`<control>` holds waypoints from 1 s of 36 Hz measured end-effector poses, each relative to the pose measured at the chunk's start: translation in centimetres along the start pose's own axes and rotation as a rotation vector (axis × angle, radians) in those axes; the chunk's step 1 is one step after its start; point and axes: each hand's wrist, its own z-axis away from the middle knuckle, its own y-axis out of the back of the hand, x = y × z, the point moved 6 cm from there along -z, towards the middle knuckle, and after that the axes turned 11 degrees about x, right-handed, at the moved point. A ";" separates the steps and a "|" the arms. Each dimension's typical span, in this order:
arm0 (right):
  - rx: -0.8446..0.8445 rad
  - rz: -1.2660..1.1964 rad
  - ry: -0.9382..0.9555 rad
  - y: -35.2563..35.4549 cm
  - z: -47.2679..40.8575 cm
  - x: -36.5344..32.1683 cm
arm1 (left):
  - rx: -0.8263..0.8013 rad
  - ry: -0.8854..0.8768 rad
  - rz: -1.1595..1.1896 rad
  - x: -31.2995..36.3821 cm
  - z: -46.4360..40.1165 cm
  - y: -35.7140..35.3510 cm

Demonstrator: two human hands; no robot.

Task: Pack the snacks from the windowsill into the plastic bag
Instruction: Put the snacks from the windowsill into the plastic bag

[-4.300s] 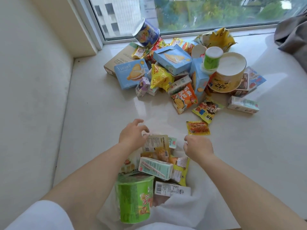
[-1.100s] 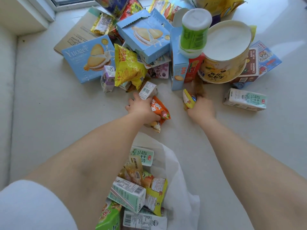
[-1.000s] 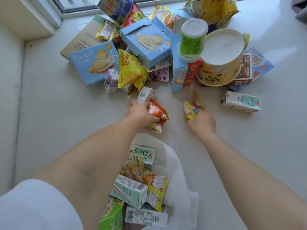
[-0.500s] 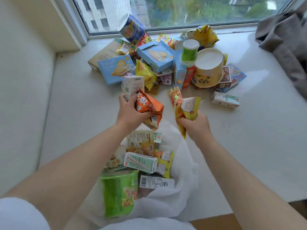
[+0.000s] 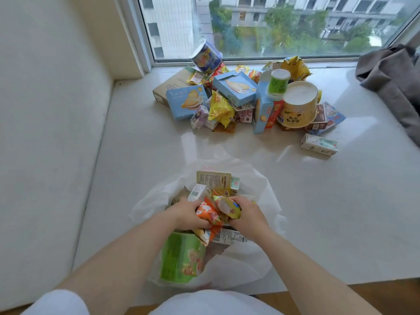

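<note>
The left hand (image 5: 189,214) grips an orange snack packet (image 5: 210,213) and a small white carton (image 5: 197,193) together, while the right hand (image 5: 248,218) clutches a yellow packet (image 5: 229,206), both held over the mouth of the plastic bag (image 5: 268,196). That bag is thin, white and translucent, slumped open at the near edge of the windowsill (image 5: 141,155), with a green cup (image 5: 181,258) lying on its side among cartons and wrappers inside. Farther back by the window (image 5: 272,26), the remaining pile holds two light-blue biscuit boxes (image 5: 185,102), one wide yellow tub (image 5: 298,103), one small green-labelled cup (image 5: 278,81) and one blue cup (image 5: 208,57) tipped on top. One white carton (image 5: 319,145) lies apart to the right. Bare sill stretches between bag and pile; a grey cloth (image 5: 395,80) crowds the right edge.
</note>
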 end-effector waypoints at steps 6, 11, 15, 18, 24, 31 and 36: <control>0.102 0.397 0.144 -0.6 -0.9 -0.6 | 0.128 0.195 -0.166 -3.2 -0.7 0.7; -0.004 0.617 0.120 -2.7 -0.7 1.2 | 0.183 0.241 -0.220 -5.3 -0.1 -0.4; -0.085 0.624 0.077 -3.4 -1.0 1.5 | 0.226 0.164 -0.184 -4.1 -0.2 -0.7; -0.071 0.636 0.065 -2.5 -1.9 0.2 | 0.320 0.123 -0.158 -2.2 -0.4 0.7; 0.186 0.593 0.173 0.9 -5.4 -4.1 | 0.491 -0.056 -0.108 2.2 -2.3 6.1; 0.223 0.543 0.084 5.0 -12.5 -4.6 | 0.583 -0.032 -0.038 4.0 -7.3 13.2; 0.171 0.575 0.021 6.8 -18.1 -4.3 | 0.519 0.043 -0.105 4.0 -12.1 15.7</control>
